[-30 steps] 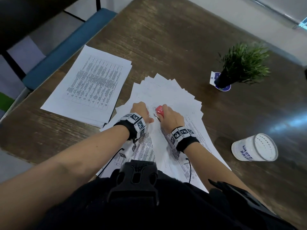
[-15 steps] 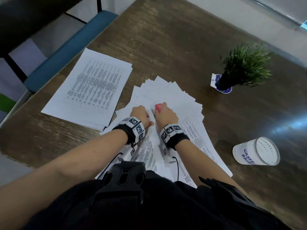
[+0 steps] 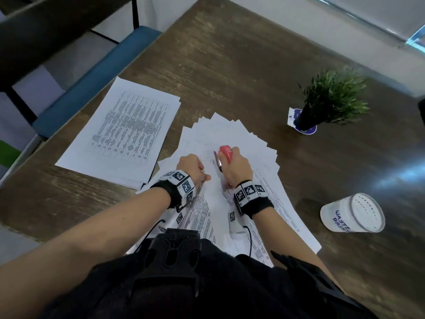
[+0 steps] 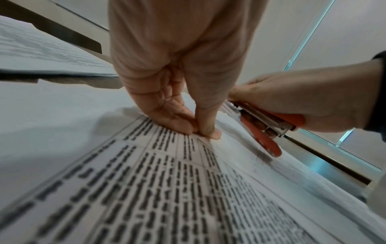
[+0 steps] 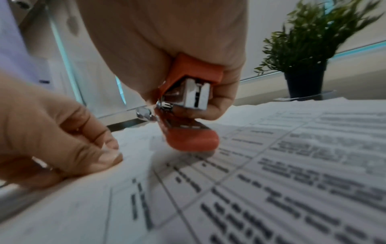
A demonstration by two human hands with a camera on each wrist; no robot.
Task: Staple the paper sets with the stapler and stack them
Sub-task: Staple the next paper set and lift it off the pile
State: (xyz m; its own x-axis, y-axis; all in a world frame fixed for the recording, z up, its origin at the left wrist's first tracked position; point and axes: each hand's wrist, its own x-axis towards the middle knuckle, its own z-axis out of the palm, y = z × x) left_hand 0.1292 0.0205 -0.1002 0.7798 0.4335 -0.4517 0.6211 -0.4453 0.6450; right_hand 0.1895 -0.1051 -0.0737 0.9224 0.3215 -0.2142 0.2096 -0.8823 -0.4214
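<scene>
A fanned pile of printed paper sets (image 3: 230, 134) lies on the wooden table (image 3: 230, 65) in front of me. My left hand (image 3: 190, 166) pinches the top sheet (image 4: 167, 173) between thumb and fingertips (image 4: 206, 130), holding it down. My right hand (image 3: 236, 168) grips a red stapler (image 3: 226, 153), just to the right of the left hand. In the right wrist view the stapler (image 5: 188, 113) is tilted, its red base (image 5: 192, 138) hanging apart from the metal top, just above the paper. A neat stack of sets (image 3: 128, 134) lies at the left.
A potted green plant (image 3: 331, 100) stands at the back right. A white cup marked as a waste basket (image 3: 351, 215) lies on its side at the right. A blue bench (image 3: 92, 74) runs along the table's left edge.
My right hand has shifted slightly over the paper with the stapler still gripped. The left hand has stayed on the sheet.
</scene>
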